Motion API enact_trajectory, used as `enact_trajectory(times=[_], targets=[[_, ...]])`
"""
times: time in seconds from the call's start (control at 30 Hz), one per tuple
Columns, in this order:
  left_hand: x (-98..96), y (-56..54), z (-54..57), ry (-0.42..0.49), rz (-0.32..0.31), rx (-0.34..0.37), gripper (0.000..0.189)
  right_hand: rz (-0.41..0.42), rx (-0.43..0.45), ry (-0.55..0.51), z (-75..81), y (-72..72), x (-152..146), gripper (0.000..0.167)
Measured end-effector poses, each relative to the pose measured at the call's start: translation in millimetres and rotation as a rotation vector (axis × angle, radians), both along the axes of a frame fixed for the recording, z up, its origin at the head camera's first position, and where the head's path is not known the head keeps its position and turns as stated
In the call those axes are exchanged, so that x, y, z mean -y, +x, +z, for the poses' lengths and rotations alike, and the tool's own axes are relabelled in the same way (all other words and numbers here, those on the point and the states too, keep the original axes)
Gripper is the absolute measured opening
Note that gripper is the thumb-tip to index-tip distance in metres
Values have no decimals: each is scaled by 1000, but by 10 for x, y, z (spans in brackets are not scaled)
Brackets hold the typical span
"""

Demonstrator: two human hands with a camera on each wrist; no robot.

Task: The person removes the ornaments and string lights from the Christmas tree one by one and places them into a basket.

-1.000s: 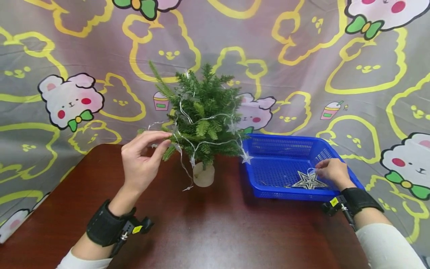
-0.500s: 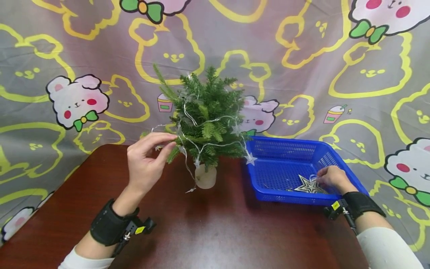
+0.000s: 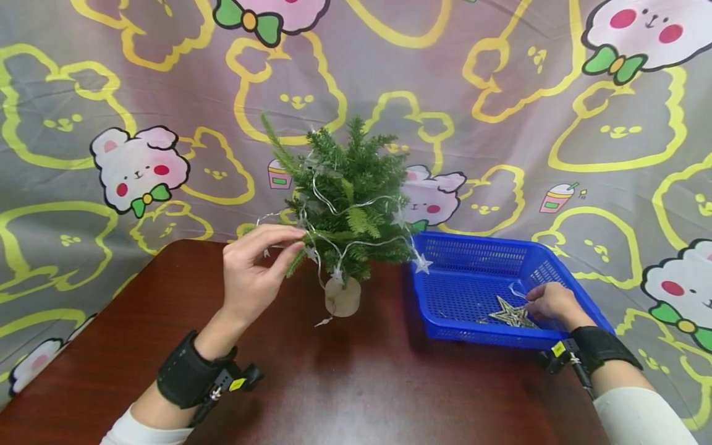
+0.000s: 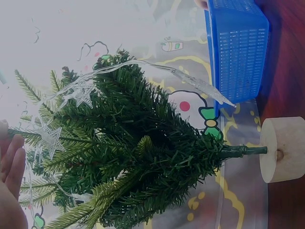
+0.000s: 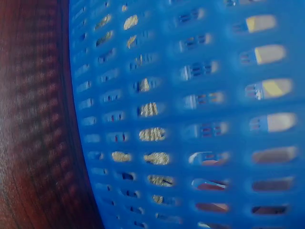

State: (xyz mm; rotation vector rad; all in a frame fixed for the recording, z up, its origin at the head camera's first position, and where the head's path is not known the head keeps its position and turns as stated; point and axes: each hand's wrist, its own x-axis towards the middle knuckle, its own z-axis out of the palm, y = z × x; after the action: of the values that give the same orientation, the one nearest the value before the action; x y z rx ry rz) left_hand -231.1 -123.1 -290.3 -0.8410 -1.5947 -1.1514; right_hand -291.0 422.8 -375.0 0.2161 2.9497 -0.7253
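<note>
A small green Christmas tree (image 3: 361, 179) with a pale wooden base (image 3: 342, 298) stands on the table, wound with a clear string of star-shaped lights (image 3: 423, 264). My left hand (image 3: 250, 275) pinches the tip of a branch on the tree's left side; its fingers (image 4: 10, 167) show at the left wrist view's edge. Inside the blue basket (image 3: 473, 334), my right hand (image 3: 556, 303) pinches a glittery gold star ornament (image 3: 512, 313) near its pale hanging loop (image 3: 517, 290). The exact grip is partly hidden. Through the basket's slots, bits of gold glitter (image 5: 152, 133) show in the right wrist view.
The basket stands to the right of the tree on a dark red-brown table (image 3: 345, 383). A cartoon-printed cloth (image 3: 445, 62) hangs behind it. One loose end of the light string (image 3: 324, 322) dangles by the tree's base.
The head view has shifted slightly, so everything sits lower and further right. The gold star has tilted a little in the right hand. The left hand keeps its pinch on the branch.
</note>
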Motion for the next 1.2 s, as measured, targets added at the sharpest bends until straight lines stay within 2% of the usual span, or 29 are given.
enact_trajectory(times=[0.17, 0.37, 0.73, 0.97, 1.07, 1.2], targets=[[-12, 7, 0, -6, -8, -2, 18, 28, -72, -14, 56, 32, 108, 32], [-30, 12, 2, -7, -15, -7, 19, 57, -202, -34, 205, 110, 368, 36], [-89, 29, -2, -29, -36, -47, 11, 138, -542, -127, 583, 568, 1096, 27], [-107, 35, -9, -52, -51, -69, 12, 283, -662, -231, 673, 855, 1576, 13], [-104, 33, -7, -49, -44, -67, 12, 382, -665, -315, 651, 953, 1783, 9], [-80, 33, 0, -39, -27, -54, 14, 507, -618, -395, 577, 1029, 2059, 13]])
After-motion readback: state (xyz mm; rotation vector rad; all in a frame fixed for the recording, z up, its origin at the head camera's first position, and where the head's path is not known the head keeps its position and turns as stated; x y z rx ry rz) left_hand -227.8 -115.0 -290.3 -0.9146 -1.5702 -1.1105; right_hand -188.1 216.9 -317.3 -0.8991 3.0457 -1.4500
